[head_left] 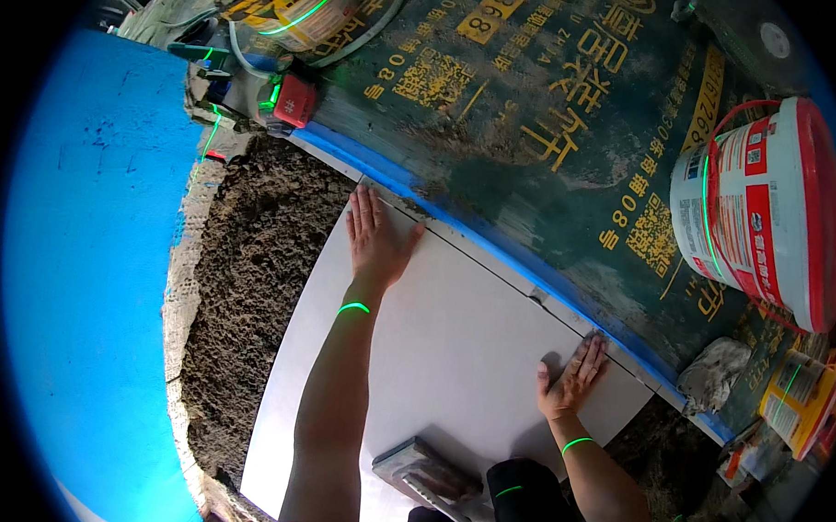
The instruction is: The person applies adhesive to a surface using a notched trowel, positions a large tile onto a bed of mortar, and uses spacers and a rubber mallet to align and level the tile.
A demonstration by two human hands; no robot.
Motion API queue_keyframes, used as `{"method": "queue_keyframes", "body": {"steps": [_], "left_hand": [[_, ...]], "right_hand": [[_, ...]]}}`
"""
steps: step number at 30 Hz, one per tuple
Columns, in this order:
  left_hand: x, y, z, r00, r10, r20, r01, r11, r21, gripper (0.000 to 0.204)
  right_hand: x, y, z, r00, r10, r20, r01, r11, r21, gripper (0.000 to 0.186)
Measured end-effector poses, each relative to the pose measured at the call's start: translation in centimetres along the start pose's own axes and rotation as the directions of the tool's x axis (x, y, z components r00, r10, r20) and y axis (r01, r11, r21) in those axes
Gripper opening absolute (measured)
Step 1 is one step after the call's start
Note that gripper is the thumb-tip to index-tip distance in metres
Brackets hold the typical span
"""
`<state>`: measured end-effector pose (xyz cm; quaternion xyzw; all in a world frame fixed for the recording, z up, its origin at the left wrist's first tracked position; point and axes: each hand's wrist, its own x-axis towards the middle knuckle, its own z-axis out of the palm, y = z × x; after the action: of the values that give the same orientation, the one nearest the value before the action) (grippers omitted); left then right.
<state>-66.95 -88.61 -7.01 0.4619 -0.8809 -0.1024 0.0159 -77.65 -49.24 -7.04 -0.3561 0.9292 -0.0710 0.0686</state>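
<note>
Head view: a large pale tile (452,327) fills the centre and lower middle of the frame. The left hand (377,241) lies flat near its upper corner, thumb spread from the fingers; the right hand (572,379) lies flat at centre right, thumb likewise held away. Between the forearms, a flat trowel (420,468) sits on the tile, and dark-clad knees (531,504) cover part of the lower edge. Rough brown mortar (247,292) borders the tile at left, before a blue wall (87,249). A blue strip (492,238) runs diagonally along its upper side; beyond, a printed green sheet (494,185) carries a white-and-red bucket (742,203) at right and a red-and-black device (295,100) at upper left.
</note>
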Motion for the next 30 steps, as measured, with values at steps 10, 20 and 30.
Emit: {"method": "queue_keyframes", "body": {"steps": [10,20,30], "left_hand": [[1.5,-2.5,-2.7,0.952,0.262,0.157,-0.287,0.944,0.164,0.099],[-11.8,-0.4,-2.0,0.974,0.102,0.201,-0.115,0.992,0.056,0.102],[-41.6,9.6,-5.2,0.895,-0.150,0.420,0.153,0.988,0.027,0.075]], "right_hand": [[0.1,0.5,-0.5,0.999,0.033,0.033,-0.032,0.999,-0.004,0.095],[-0.2,-0.2,-0.7,0.999,0.043,0.023,-0.041,0.997,-0.066,0.097],[-1.7,3.6,-2.6,0.999,-0.023,0.035,0.014,0.973,0.232,0.087]]}}
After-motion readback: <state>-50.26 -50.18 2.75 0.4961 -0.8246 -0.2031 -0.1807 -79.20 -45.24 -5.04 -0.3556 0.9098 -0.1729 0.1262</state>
